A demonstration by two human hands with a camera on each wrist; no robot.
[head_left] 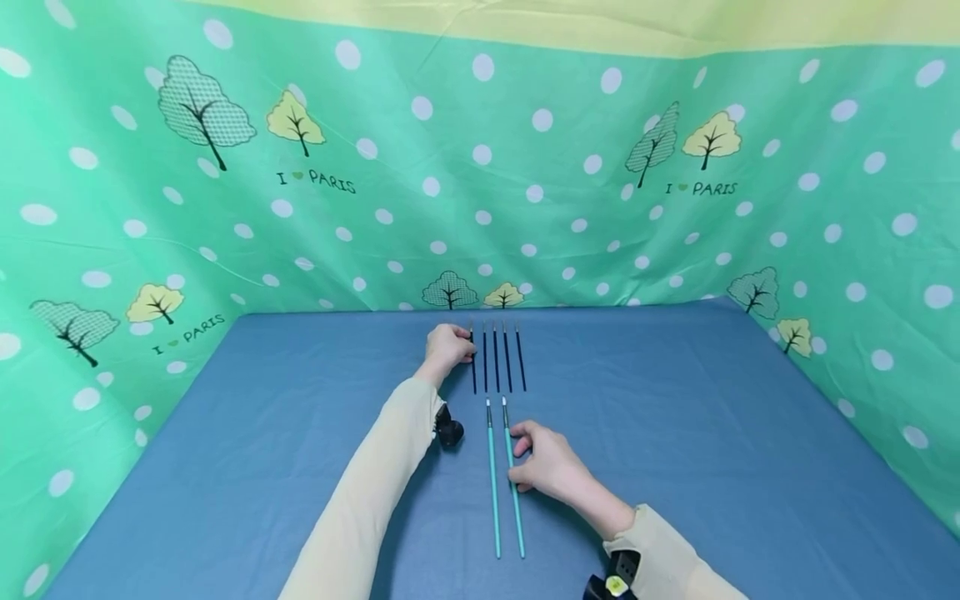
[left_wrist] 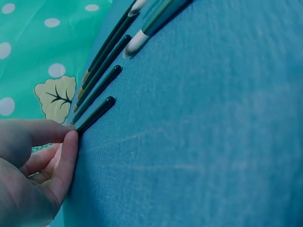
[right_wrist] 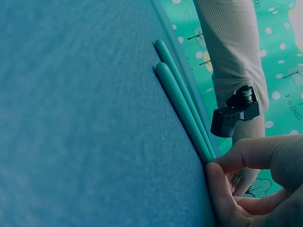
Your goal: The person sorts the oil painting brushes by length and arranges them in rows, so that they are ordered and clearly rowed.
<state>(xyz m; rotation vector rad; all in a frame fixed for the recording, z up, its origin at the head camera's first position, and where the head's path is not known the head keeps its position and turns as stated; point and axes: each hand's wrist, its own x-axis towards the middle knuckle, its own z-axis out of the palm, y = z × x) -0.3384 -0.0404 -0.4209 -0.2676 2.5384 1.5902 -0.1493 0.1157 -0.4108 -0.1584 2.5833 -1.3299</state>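
My left hand (head_left: 447, 348) pinched the black brush (head_left: 473, 360) at 12 o'clock, my right hand (head_left: 551, 467) pinched the teal brush (head_left: 513, 477), and a bump might have messed the rows.

Bright, even light; blurred wrist close-ups

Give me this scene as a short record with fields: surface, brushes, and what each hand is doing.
surface: blue table cover, green dotted backdrop behind
dark brushes: five dark brushes side by side at the far edge
teal brushes: two teal brushes side by side, nearer the person
left hand: left hand touches the leftmost dark brush with thumb and fingertip
right hand: right hand touches the right teal brush with its fingertips
sleeves: cream
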